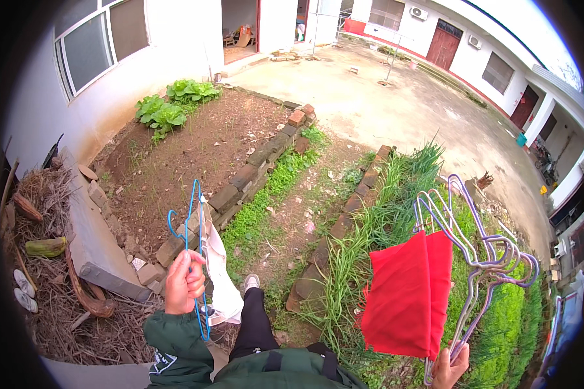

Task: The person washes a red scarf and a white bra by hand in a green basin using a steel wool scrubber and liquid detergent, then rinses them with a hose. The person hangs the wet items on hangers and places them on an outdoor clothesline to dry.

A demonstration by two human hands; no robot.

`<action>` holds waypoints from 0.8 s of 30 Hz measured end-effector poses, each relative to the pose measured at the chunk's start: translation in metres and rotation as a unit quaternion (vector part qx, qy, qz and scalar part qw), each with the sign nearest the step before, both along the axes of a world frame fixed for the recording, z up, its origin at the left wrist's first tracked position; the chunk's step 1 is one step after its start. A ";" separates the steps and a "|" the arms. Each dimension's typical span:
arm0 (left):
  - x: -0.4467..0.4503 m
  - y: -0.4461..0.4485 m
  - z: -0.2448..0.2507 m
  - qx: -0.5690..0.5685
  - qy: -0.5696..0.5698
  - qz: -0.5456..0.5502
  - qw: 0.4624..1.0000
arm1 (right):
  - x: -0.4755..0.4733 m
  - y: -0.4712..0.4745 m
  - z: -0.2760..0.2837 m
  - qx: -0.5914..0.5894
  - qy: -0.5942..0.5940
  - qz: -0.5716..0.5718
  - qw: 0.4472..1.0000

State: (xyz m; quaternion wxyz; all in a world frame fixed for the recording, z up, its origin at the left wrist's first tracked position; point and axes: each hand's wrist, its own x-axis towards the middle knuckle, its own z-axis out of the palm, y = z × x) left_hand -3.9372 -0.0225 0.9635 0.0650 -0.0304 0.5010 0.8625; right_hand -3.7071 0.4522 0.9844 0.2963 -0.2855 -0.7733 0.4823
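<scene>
My left hand (185,281) grips a blue clothes hanger (187,233) by its wire. A white and beige cloth garment (220,279) hangs from that hanger, on its right side. At the lower right, my right hand (450,368) is closed around several metal hangers (482,262) in purple and silver tones, their hooks bunched to the right. A red cloth (404,296) is draped over these hangers and falls in two folds. Part of the right hand lies outside the picture's lower edge.
A low brick border (267,150) edges a soil bed with leafy green vegetables (168,109). Tall green onion-like plants (394,194) grow on the right. Dry stalks and logs (90,306) lie at left. Metal drying racks (393,58) stand in the concrete yard (340,92).
</scene>
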 end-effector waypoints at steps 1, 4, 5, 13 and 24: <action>-0.027 -0.007 -0.010 -0.014 0.004 -0.001 1.000 | -0.016 -0.004 -0.010 0.018 0.002 -0.012 1.000; -0.113 -0.036 -0.043 -0.037 0.004 -0.001 0.999 | -0.074 -0.026 -0.041 0.032 0.011 -0.046 0.998; -0.142 -0.047 -0.055 -0.044 -0.001 -0.006 0.999 | -0.098 -0.033 -0.049 0.037 0.003 -0.047 0.998; -0.365 -0.122 -0.088 -0.093 -0.050 -0.032 0.994 | -0.357 -0.080 -0.075 0.017 0.036 -0.080 0.996; -0.625 -0.057 -0.104 -0.125 -0.101 -0.084 0.983 | -0.565 -0.029 -0.078 -0.059 0.029 -0.111 0.992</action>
